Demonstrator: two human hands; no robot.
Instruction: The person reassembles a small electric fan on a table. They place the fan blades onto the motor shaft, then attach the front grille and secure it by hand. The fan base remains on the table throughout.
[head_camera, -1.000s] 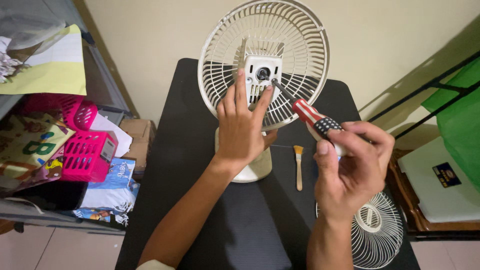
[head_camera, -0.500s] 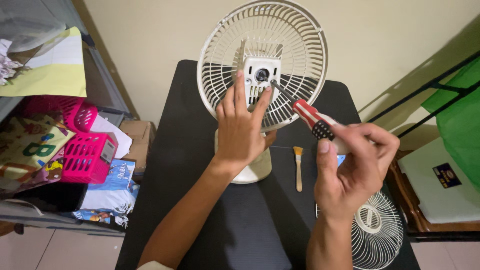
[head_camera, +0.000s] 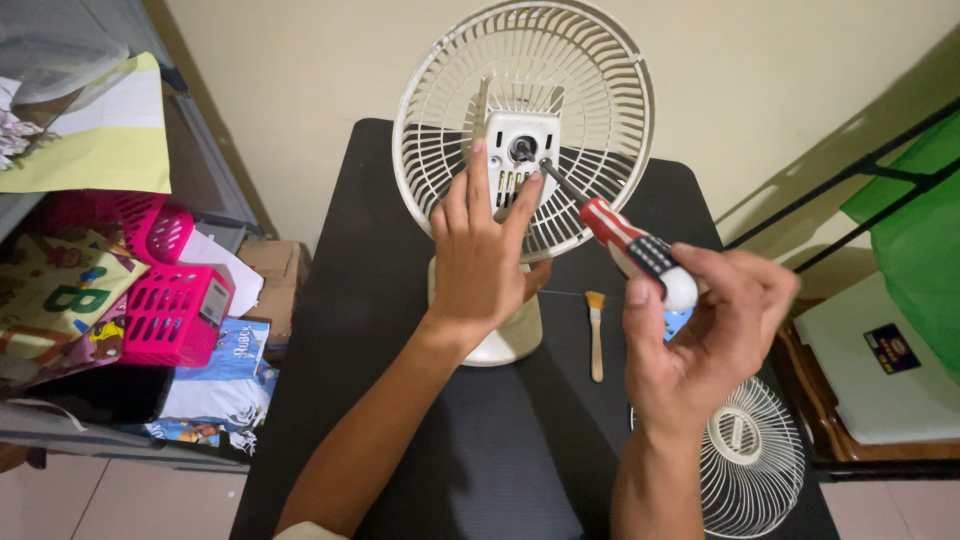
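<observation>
A cream table fan (head_camera: 590, 110) stands on a black table (head_camera: 400, 300), its rear grille facing me and its white motor housing (head_camera: 520, 140) bare in the middle. My left hand (head_camera: 485, 250) lies flat against the grille and housing, fingers spread and pointing up. My right hand (head_camera: 705, 335) grips a screwdriver (head_camera: 625, 240) with a red, white and dark patterned handle. Its tip rests at a screw on the housing's lower right corner.
A detached front grille (head_camera: 755, 460) lies flat at the table's right front corner. A small wooden brush (head_camera: 596, 330) lies beside the fan's base. Pink baskets (head_camera: 165, 300) and papers crowd the shelf at left. A green sheet (head_camera: 915, 200) hangs at right.
My right hand has shifted its fingers around the screwdriver handle, turning it slightly. The left hand and the fan have stayed put.
</observation>
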